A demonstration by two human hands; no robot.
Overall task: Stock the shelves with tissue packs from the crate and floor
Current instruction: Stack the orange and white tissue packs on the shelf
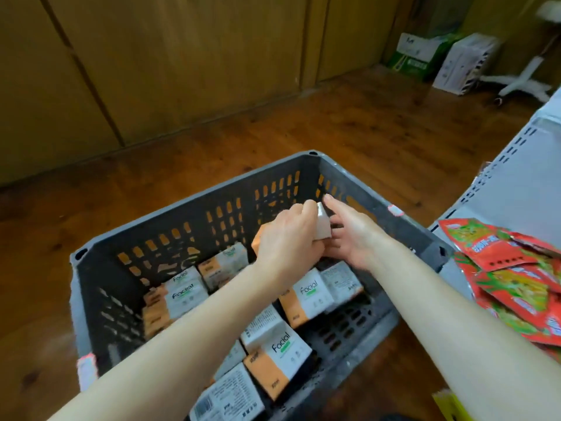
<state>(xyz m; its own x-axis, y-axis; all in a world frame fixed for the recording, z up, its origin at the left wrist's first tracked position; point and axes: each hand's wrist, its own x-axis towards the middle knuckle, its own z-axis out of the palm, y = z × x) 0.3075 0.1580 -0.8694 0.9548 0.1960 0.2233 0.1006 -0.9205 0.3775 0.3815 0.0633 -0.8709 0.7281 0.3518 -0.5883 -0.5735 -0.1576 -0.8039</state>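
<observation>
A grey slotted crate (194, 205) stands on the wooden floor below me. Several white-and-orange "Facial" tissue packs (282, 357) lie loose on its bottom. Both my hands are inside the crate near its far right corner, above the other packs. My left hand (285, 241) is wrapped over a tissue pack (322, 227) from the left. My right hand (349, 235) presses against the same pack from the right, fingers stretched forward. Most of that pack is hidden by my hands.
A grey metal shelf (513, 183) stands at the right, with red snack packets (513, 268) on its lower board. Cartons (416, 54) and a white wheeled stand base (525, 80) sit at the far right. Wooden cabinet doors (170, 62) line the back.
</observation>
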